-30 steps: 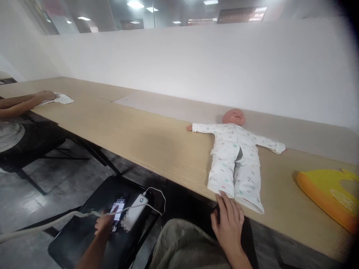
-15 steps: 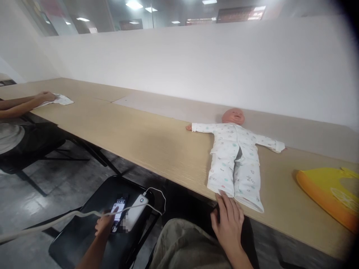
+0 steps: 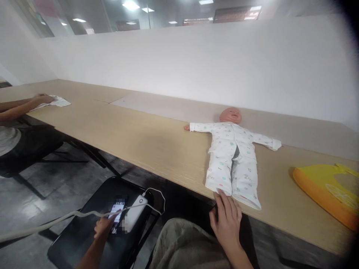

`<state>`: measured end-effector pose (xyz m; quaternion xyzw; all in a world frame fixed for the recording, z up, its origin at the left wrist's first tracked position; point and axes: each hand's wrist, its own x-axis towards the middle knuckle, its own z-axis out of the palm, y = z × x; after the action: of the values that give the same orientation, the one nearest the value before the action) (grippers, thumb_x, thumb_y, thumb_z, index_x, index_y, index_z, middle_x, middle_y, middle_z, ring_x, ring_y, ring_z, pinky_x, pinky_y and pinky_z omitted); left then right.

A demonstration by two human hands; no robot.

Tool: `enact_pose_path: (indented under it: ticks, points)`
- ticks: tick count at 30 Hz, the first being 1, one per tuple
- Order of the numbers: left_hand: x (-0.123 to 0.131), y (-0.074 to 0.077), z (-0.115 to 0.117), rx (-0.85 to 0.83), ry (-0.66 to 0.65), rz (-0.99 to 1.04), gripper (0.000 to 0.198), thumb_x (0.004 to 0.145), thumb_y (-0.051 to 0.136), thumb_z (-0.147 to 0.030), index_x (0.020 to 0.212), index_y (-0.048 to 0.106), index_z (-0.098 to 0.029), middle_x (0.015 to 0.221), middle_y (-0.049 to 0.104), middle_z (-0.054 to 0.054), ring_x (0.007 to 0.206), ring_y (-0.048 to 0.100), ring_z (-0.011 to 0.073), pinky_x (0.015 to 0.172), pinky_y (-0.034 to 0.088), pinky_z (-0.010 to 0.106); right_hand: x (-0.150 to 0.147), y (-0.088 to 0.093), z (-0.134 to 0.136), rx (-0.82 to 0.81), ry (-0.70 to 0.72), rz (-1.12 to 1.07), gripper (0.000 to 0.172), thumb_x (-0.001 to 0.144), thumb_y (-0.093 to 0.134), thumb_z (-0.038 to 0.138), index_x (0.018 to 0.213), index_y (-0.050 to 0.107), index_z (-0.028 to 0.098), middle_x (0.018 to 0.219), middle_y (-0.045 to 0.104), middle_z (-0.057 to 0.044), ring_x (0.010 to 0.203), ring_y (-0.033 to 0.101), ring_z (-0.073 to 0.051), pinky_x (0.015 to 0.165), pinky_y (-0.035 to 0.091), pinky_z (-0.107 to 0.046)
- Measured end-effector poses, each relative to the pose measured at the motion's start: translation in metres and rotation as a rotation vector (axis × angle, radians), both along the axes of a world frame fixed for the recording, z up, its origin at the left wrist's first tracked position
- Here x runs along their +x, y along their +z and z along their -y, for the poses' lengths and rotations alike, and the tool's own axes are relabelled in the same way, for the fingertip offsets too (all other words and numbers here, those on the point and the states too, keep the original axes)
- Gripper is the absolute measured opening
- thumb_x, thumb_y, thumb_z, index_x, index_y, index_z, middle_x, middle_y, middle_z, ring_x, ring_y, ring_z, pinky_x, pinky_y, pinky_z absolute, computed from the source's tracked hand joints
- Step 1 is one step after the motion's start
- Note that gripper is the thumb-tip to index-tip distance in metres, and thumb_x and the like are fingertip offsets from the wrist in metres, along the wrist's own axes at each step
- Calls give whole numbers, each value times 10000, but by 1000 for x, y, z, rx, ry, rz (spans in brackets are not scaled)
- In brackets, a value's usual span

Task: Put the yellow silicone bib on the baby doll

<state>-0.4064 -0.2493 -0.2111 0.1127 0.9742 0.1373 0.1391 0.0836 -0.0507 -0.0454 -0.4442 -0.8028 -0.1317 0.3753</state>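
A baby doll [image 3: 231,115] lies on its back on the table, arms spread, dressed in a white printed baby outfit [image 3: 223,149]. My right hand [image 3: 228,216] rests at the table's front edge with its fingers stretched out, fingertips at the hem of one trouser leg, gripping nothing. Down to the left, my left hand [image 3: 102,226] is over a lit smartphone [image 3: 116,215] on the black chair. One finger lies across the screen; the other fingers are partly curled beside it. The phone does not look lifted from the seat.
A white power bank [image 3: 137,213] with a cable lies beside the phone on the folding chair [image 3: 75,235]. A yellow-orange bib-shaped piece [image 3: 316,186] lies at the table's right. Far left, another person's hands [image 3: 42,99] hold white cloth [image 3: 60,101]. A white wall backs the table [image 3: 126,130].
The view has shifted slightly. My left finger has moved a little over the phone, and the screen content has changed. My right hand and the doll stay as they were.
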Motion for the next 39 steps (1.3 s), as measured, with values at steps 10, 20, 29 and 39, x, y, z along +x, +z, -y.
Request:
enact_pose_path:
  ticks: [10,20,29,39]
  points:
    - [1,-4,-1,-74,21,40,760,642,576,-674,1184,556,-141,1234,574,270,1172,519,497,760,503,562,1,-2,-1,3,10,3,503,861,524,159,1361,475,144,1303,593,-143,1199,527,-295,1036,357,-478]
    - [21,4,-13,-113,-20,51,888,691,472,-703,1346,432,-106,1381,422,298,1291,381,478,953,351,659,0,-1,1,-3,2,-1,554,853,530,137,1399,444,164,1311,589,-132,1205,529,-283,1042,357,-469]
    - [21,13,-16,-195,-115,69,829,698,481,-713,1312,442,-156,1340,449,279,1272,408,460,926,405,588,1,-1,-1,6,1,9,546,856,528,149,1396,447,156,1304,594,-134,1196,529,-285,1041,355,-469]
    - [5,17,-21,-258,-239,82,617,677,567,-637,1073,565,-165,1159,612,228,1127,551,439,935,383,573,0,0,-1,-1,1,16,583,848,517,136,1423,422,168,1325,581,-127,1217,513,-285,1036,351,-465]
